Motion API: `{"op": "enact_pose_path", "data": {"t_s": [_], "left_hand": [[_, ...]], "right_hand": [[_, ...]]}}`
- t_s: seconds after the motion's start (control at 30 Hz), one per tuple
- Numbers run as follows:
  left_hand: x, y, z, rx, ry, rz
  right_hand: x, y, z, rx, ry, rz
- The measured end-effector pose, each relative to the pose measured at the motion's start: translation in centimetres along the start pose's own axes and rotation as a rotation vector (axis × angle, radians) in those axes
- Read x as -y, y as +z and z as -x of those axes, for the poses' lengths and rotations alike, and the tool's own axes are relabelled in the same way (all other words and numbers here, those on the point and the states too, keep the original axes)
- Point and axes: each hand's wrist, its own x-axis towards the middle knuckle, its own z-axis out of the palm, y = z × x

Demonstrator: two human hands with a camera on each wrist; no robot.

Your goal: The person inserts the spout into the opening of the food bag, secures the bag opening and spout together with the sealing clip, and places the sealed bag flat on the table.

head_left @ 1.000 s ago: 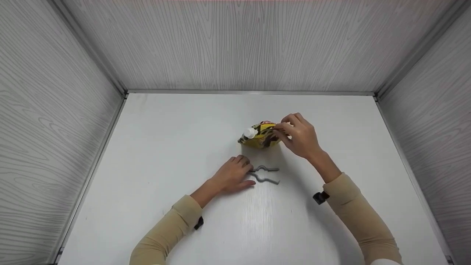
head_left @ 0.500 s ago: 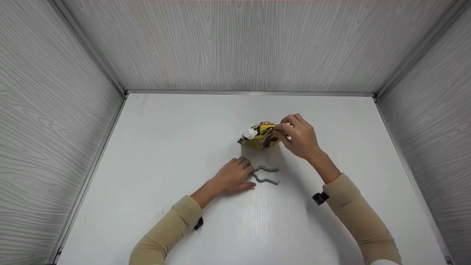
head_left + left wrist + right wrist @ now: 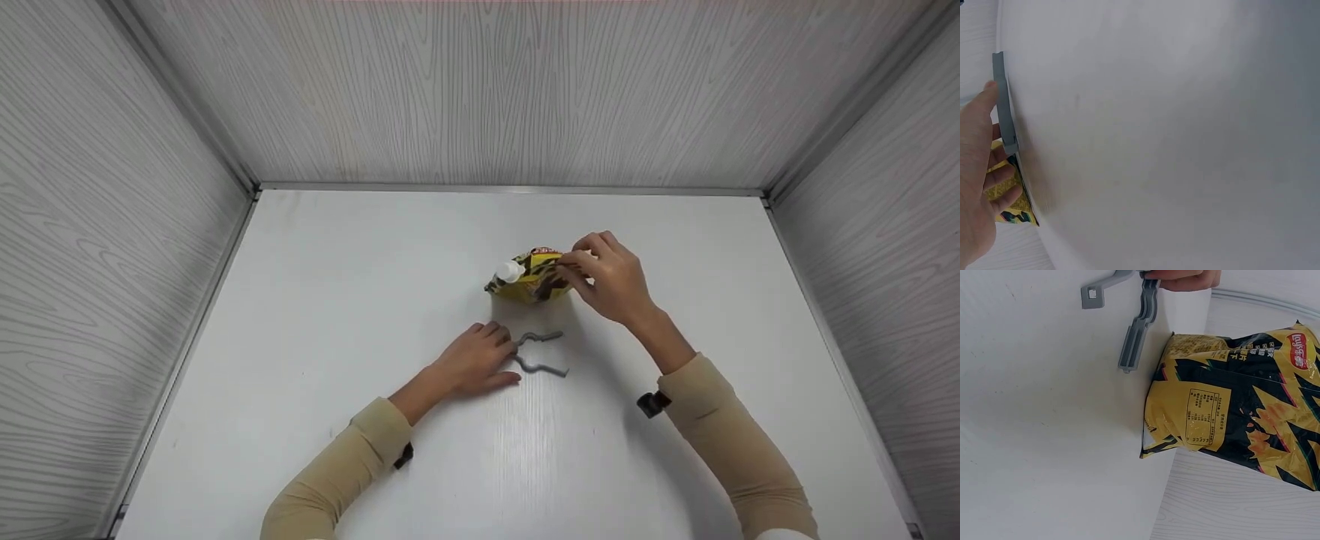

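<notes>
My left hand (image 3: 474,360) lies low over the table and holds one end of a grey plastic bag clip (image 3: 538,368). The clip's two bent arms stick out to the right, spread apart; in the right wrist view one arm (image 3: 1140,337) comes out from under the fingers. Beyond the clip stands a yellow and black chip bag (image 3: 534,289), upright, with a Lay's logo near its top in the right wrist view (image 3: 1241,399). My right hand (image 3: 611,277) pinches the bag's top edge at its right side. A round white cap (image 3: 510,271) sits at the bag's left top corner.
The white table (image 3: 337,300) is walled by grey wood-grain panels (image 3: 480,97) at the back and both sides. A metal strip (image 3: 375,187) runs along its far edge. Black wrist devices (image 3: 654,403) are worn under both cuffs.
The clip's far arm has swung away from the near arm, so the gap between them is wider. My left hand has shifted slightly; the right hand and bag stay still.
</notes>
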Motion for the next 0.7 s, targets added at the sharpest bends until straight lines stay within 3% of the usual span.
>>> {"op": "enact_pose_path", "data": {"t_s": [0.37,0.7], "left_hand": [[-0.14,0.01,0.22,0.008,0.004,-0.021],[-0.03,0.19,0.49,-0.030,0.019,-0.044]], "right_hand": [[-0.02,0.05,0.16,-0.002,0.002,0.001],[0.15,-0.01,0.13,-0.001,-0.004,0.000]]}}
